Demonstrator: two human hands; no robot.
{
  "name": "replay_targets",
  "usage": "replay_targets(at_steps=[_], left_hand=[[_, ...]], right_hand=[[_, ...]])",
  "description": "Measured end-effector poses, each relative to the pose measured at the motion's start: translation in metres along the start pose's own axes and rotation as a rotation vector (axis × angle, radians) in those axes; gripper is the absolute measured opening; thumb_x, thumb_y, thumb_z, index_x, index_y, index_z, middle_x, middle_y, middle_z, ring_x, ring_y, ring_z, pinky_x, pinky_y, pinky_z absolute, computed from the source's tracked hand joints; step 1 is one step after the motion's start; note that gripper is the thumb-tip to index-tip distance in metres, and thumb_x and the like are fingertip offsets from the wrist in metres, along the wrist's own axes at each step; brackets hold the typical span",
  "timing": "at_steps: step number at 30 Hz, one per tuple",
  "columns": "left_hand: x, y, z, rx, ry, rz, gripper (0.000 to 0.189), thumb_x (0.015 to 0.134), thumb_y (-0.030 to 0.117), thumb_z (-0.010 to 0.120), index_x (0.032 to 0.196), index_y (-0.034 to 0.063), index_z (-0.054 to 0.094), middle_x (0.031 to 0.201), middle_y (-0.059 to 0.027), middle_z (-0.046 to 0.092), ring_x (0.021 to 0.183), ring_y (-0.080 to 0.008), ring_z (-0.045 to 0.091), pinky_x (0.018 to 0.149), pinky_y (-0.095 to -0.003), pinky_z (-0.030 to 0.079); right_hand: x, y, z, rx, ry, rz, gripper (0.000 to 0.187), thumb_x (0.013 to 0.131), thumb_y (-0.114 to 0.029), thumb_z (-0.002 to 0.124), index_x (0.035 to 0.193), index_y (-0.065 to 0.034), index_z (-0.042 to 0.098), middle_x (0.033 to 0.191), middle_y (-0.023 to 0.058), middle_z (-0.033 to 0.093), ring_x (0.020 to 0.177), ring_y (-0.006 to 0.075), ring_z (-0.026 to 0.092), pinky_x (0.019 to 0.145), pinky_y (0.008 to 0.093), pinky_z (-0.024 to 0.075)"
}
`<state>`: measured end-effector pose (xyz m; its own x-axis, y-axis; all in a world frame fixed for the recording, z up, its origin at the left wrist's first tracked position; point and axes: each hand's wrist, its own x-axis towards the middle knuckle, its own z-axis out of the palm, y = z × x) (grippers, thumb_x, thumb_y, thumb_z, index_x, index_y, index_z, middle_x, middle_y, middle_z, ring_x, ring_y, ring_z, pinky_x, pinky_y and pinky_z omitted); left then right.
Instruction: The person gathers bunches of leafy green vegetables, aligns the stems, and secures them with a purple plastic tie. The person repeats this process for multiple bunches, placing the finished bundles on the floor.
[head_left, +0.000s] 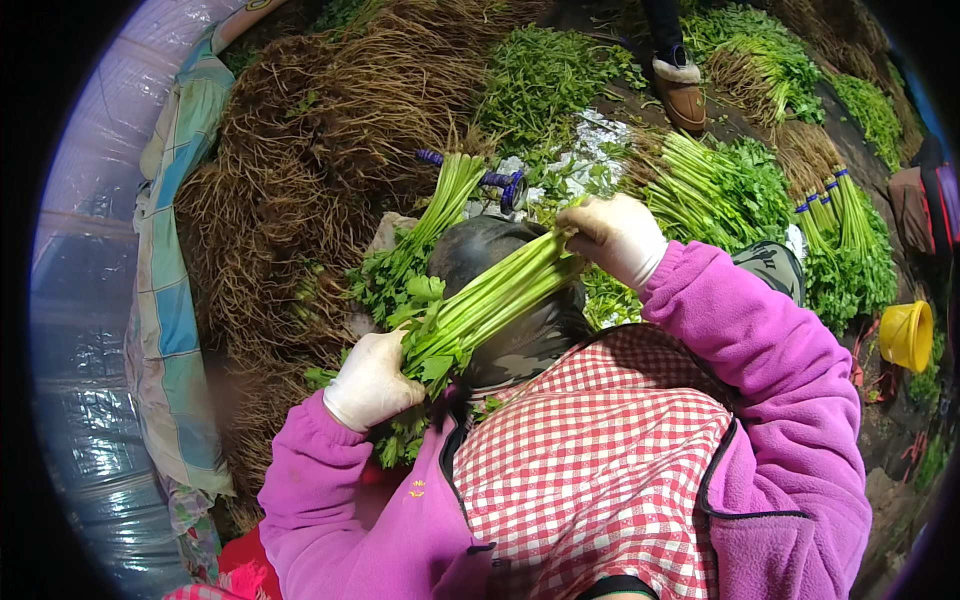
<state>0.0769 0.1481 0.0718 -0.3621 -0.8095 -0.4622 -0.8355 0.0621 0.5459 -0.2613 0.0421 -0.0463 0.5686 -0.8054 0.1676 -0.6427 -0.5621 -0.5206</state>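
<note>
My left hand (370, 379), in a white glove, grips the leafy end of a bunch of celery stalks (495, 296). The bunch slants up to the right across my knee in a dark cover (480, 247). At its other end my right hand (619, 236), gloved too, has its fingers closed on the stalk ends; those ends are partly hidden. Just beyond the knee, another celery bunch (442, 202) lies with its roots pointing away from me. Beside it is a purple ring-shaped thing (512, 189), perhaps a roll of tape.
A large heap of rooted brown stems (300, 150) fills the left, beside plastic sheeting (90, 300). Loose greens (532, 75) and a celery pile (697, 184) lie ahead. Tied celery bunches (840, 225) and a yellow bucket (906, 336) are at right. Another person's shoe (681, 94) stands ahead.
</note>
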Motion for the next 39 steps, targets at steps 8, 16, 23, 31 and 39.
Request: replay_targets(at_steps=[8,16,23,31,39], left_hand=[[0.000,0.000,0.001,-0.053,0.049,0.063,0.046,0.077,0.006,0.075,0.122,0.0026,0.067,0.103,-0.0158,0.074,0.087,-0.0226,0.070,0.085,-0.0332,0.054],[0.004,-0.002,-0.004,-0.013,0.007,0.073,0.062,0.071,0.009,0.073,0.130,0.0005,0.057,0.097,-0.0262,0.070,0.093,-0.0439,0.068,0.082,-0.0423,0.055],[-0.002,0.007,-0.007,0.060,0.030,0.004,0.064,0.072,0.013,0.075,0.132,0.0010,0.056,0.095,-0.0260,0.070,0.091,-0.0436,0.068,0.081,-0.0454,0.055],[0.008,0.019,-0.002,0.265,0.033,0.050,0.066,0.070,0.012,0.072,0.133,0.0004,0.055,0.091,-0.0244,0.070,0.087,-0.0427,0.068,0.076,-0.0494,0.054],[0.002,0.031,-0.005,0.335,0.094,0.073,0.074,0.070,0.006,0.068,0.142,0.0059,0.050,0.091,-0.0208,0.070,0.085,-0.0408,0.068,0.072,-0.0473,0.055]], right_hand=[[0.015,0.005,-0.002,0.143,-0.141,-0.134,0.019,0.085,-0.012,0.065,0.104,-0.0138,0.070,0.092,0.0102,0.069,0.082,0.0351,0.068,0.074,0.0458,0.0541],[0.010,-0.009,-0.011,-0.285,-0.154,-0.141,0.010,0.086,-0.019,0.065,0.089,-0.0095,0.068,0.077,0.0127,0.068,0.074,0.0343,0.069,0.068,0.0458,0.0542],[0.025,-0.007,-0.042,-0.261,-0.162,0.585,0.029,0.085,-0.005,0.064,0.111,-0.0133,0.073,0.104,0.0132,0.073,0.098,0.0323,0.071,0.086,0.0420,0.0571],[0.025,-0.068,0.018,0.531,0.183,-0.361,0.022,0.079,-0.016,0.080,0.096,-0.0037,0.075,0.100,0.0145,0.073,0.093,0.0359,0.067,0.086,0.0447,0.0530],[0.026,-0.018,-0.003,1.875,0.075,0.323,0.014,0.099,-0.013,0.065,0.103,-0.0011,0.068,0.084,0.0056,0.070,0.068,0.0116,0.063,0.057,0.0262,0.0523]])
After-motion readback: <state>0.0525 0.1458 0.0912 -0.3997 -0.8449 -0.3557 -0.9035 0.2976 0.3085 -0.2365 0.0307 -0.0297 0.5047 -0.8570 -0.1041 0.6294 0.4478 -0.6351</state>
